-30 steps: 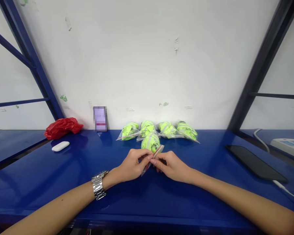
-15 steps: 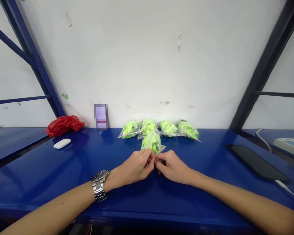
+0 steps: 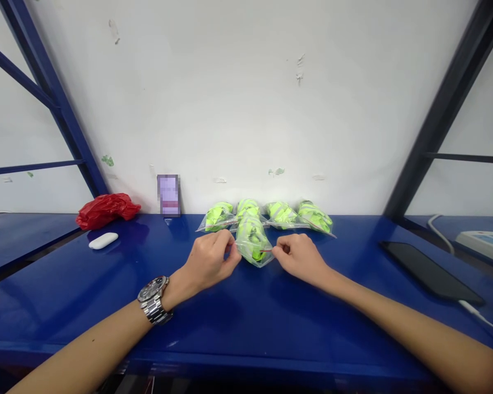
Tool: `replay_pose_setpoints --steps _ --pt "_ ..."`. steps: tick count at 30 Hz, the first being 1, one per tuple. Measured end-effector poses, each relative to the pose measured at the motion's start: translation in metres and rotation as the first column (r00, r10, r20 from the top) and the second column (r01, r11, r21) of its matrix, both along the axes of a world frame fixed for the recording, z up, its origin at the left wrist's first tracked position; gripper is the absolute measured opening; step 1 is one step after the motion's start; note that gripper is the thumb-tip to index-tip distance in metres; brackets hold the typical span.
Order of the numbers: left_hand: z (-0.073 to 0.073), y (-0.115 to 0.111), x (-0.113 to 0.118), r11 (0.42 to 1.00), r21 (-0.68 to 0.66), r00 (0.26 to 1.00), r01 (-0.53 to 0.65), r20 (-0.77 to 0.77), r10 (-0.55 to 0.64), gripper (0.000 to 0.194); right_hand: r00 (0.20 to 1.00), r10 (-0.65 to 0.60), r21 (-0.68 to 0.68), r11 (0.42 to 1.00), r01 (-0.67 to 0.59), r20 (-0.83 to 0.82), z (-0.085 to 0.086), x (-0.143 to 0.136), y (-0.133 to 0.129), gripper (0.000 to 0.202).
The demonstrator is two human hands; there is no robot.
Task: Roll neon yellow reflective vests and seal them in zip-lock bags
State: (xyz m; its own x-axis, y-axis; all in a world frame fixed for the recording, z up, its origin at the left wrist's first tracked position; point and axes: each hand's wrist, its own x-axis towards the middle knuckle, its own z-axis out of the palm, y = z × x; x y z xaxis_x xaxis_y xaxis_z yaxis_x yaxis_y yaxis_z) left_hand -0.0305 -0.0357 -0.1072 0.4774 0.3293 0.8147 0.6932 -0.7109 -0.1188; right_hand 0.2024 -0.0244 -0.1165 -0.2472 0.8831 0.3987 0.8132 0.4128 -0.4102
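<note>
A clear zip bag (image 3: 252,241) with folded yellow-green reflective fabric inside lies on the blue table, its mouth toward me. My left hand (image 3: 213,260), with a metal watch on the wrist, pinches the left corner of the mouth. The right corner is pinched between the thumb and fingers of my right hand (image 3: 298,256). A thin red line shows along the mouth near my right hand. Behind it stand several similar filled bags, one at the left (image 3: 218,216), one at the right (image 3: 315,216), and others between them.
At the left are a red plastic bag (image 3: 107,210), a white case (image 3: 103,241) and an upright phone (image 3: 169,196) by the wall. A dark phone (image 3: 431,272) with a white cable and a white device (image 3: 485,244) lie at the right. Blue posts flank the table.
My hands have moved apart, left and right, from where they met at the bag's mouth. The mouth is now spread between them, and more of the bag's front shows.
</note>
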Motion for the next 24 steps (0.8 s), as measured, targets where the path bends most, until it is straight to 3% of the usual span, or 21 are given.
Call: replay_pose_setpoints --steps 3,5,7,10,13,16,20,22,24 --pt "0.000 -0.007 0.003 0.985 -0.120 0.985 0.124 -0.106 -0.137 0.008 0.999 0.029 0.003 1.000 -0.029 0.019 0.000 -0.001 -0.003 0.013" --pt "0.000 -0.012 0.005 0.963 -0.210 0.965 0.167 -0.165 -0.204 0.010 0.995 0.101 0.020 0.995 -0.101 -0.023 -0.002 -0.002 -0.004 0.033" --pt "0.000 -0.012 0.006 0.944 -0.278 0.962 0.176 -0.156 -0.225 0.016 0.973 0.208 0.019 0.978 -0.207 -0.100 -0.003 -0.001 -0.004 0.040" --pt "-0.003 -0.003 0.002 0.927 -0.354 0.988 0.126 -0.034 -0.148 0.020 0.901 0.345 0.001 0.934 -0.357 -0.263 -0.004 0.001 0.000 0.031" --pt "-0.009 0.015 -0.005 0.897 -0.443 0.995 0.016 0.094 0.029 0.024 0.808 0.375 -0.025 0.901 -0.433 -0.455 -0.006 0.005 0.006 0.027" --pt "-0.016 0.031 -0.013 0.823 -0.567 0.971 -0.031 0.178 0.159 0.035 0.654 0.291 -0.092 0.869 -0.486 -0.699 -0.009 0.004 0.010 0.025" --pt "-0.022 0.042 -0.018 0.660 -0.746 0.957 0.083 0.245 0.157 0.045 0.432 0.075 -0.199 0.808 -0.555 -0.899 -0.011 -0.002 0.009 0.025" --pt "-0.024 0.042 -0.017 0.626 -0.767 0.950 0.138 0.281 0.134 0.048 0.410 0.015 -0.215 0.834 -0.509 -0.912 -0.013 -0.003 0.009 0.032" --pt "-0.026 0.042 -0.015 0.641 -0.753 0.942 0.149 0.306 0.140 0.046 0.427 -0.026 -0.208 0.898 -0.387 -0.904 -0.016 -0.002 0.011 0.040"
